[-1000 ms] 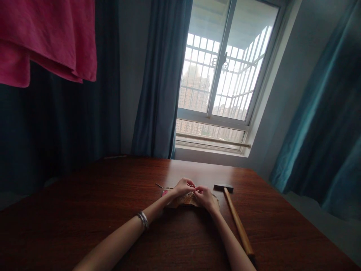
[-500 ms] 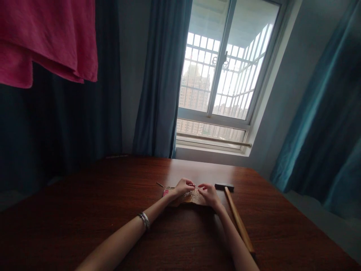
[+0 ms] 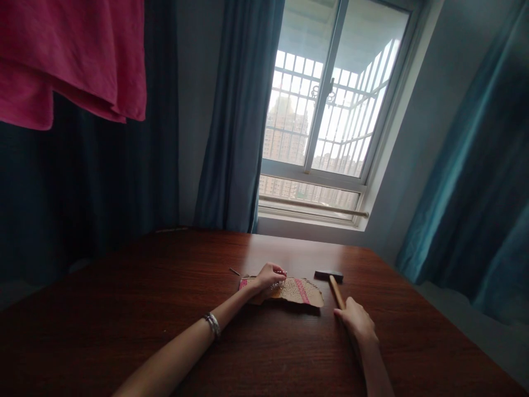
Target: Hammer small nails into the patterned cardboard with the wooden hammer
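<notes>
- A pink cloth (image 3: 70,55) is hung high up, far left of the perforated card (image 3: 300,290).
- A thin pin (image 3: 234,271) is seen just left of the card.
- The left hand (image 3: 268,275) is laid on the card's left end, fingers curled; whether anything is pinched cannot be told.
- The card is laid flat on the table (image 3: 124,309).
- The hammer (image 3: 336,293) is laid just right of the card, its handle covered by the loosely closed right hand (image 3: 357,325).

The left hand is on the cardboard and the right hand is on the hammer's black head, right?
No. The head view shows the right hand on the hammer's wooden handle, not its head. The left hand is on the cardboard.
</notes>
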`<action>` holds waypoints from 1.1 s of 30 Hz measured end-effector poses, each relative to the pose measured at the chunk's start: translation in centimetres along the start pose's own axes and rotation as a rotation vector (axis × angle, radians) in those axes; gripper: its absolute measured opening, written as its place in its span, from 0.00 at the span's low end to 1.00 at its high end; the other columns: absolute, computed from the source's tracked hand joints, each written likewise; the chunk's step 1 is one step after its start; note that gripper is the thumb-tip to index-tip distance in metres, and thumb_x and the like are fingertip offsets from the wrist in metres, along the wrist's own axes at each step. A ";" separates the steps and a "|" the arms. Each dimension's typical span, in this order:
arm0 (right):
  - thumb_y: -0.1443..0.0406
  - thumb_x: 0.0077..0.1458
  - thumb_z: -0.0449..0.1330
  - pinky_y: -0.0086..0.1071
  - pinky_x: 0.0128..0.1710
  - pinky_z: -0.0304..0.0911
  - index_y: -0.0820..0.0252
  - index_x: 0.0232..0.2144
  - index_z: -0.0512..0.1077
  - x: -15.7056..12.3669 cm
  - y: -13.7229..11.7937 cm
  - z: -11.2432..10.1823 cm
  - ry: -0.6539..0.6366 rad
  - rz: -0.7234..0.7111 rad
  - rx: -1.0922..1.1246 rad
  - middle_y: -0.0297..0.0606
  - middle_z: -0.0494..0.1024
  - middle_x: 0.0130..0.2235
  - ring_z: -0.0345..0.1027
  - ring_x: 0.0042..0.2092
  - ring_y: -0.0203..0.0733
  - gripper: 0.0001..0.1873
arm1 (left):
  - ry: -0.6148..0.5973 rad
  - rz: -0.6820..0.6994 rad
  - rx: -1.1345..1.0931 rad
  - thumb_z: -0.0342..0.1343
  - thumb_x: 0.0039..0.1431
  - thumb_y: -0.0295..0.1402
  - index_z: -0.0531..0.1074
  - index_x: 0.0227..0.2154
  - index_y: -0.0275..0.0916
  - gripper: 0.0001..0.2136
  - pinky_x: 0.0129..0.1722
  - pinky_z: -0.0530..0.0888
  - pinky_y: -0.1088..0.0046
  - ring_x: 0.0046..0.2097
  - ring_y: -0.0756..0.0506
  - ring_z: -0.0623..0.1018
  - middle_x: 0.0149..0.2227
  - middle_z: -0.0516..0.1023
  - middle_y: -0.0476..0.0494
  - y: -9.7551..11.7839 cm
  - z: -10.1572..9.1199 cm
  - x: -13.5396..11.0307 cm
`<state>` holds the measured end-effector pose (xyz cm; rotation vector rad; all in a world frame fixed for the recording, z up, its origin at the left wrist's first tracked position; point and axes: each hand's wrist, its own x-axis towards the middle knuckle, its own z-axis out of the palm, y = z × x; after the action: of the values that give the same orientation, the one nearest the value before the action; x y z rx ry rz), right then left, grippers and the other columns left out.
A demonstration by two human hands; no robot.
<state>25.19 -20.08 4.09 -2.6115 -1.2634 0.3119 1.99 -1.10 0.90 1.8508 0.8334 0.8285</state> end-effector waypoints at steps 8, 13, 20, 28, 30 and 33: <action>0.61 0.56 0.42 0.43 0.34 0.62 0.63 0.35 0.64 -2.2 0.9 1.0 0.111 -0.033 -0.093 0.54 0.75 0.36 0.71 0.39 0.56 0.14 | 0.003 0.015 0.012 0.57 0.37 0.33 0.77 0.25 0.30 0.12 0.26 0.63 0.76 0.28 0.48 0.72 0.24 0.76 0.44 -0.4 0.1 0.1; 0.57 0.54 0.46 0.38 0.31 0.62 0.57 0.30 0.64 -1.5 2.2 1.9 0.134 -0.054 0.164 0.47 0.75 0.34 0.71 0.37 0.52 0.12 | 0.007 0.001 0.006 0.57 0.37 0.33 0.77 0.24 0.30 0.11 0.27 0.63 0.76 0.28 0.47 0.72 0.24 0.76 0.44 0.0 0.1 0.0; 0.49 0.40 0.59 0.24 0.11 0.46 0.58 0.36 0.64 -4.1 -1.2 1.2 -0.270 -0.224 1.167 0.27 0.64 0.18 0.54 0.14 0.30 0.24 | 0.016 0.013 -0.006 0.57 0.37 0.34 0.77 0.24 0.30 0.11 0.27 0.64 0.76 0.28 0.47 0.71 0.23 0.76 0.44 0.0 0.2 -0.1; 0.50 0.40 0.62 0.19 0.11 0.40 0.57 0.27 0.59 -8.1 -4.7 -1.0 -0.653 -0.263 1.321 0.25 0.64 0.19 0.50 0.13 0.23 0.21 | 0.006 0.021 0.012 0.58 0.37 0.35 0.77 0.24 0.30 0.13 0.26 0.63 0.76 0.27 0.48 0.71 0.23 0.76 0.43 -0.1 -0.1 -0.1; 0.50 0.40 0.62 0.18 0.10 0.41 0.57 0.26 0.58 -8.4 -5.0 -0.6 -0.653 -0.255 1.337 0.24 0.63 0.19 0.49 0.13 0.22 0.22 | 0.002 0.041 0.001 0.58 0.38 0.35 0.77 0.25 0.29 0.13 0.26 0.63 0.76 0.27 0.48 0.71 0.24 0.76 0.43 -0.3 -0.1 0.0; 0.49 0.39 0.61 0.19 0.09 0.40 0.57 0.25 0.58 -8.6 -5.3 -0.2 -0.643 -0.247 1.325 0.24 0.62 0.19 0.48 0.12 0.23 0.22 | -0.004 0.056 0.005 0.58 0.38 0.35 0.77 0.25 0.29 0.13 0.26 0.63 0.76 0.27 0.48 0.72 0.24 0.76 0.43 -0.7 0.0 0.1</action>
<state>16.06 -23.71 6.59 -1.2213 -0.9283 1.4122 1.94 -0.76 0.30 1.8870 0.7845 0.8578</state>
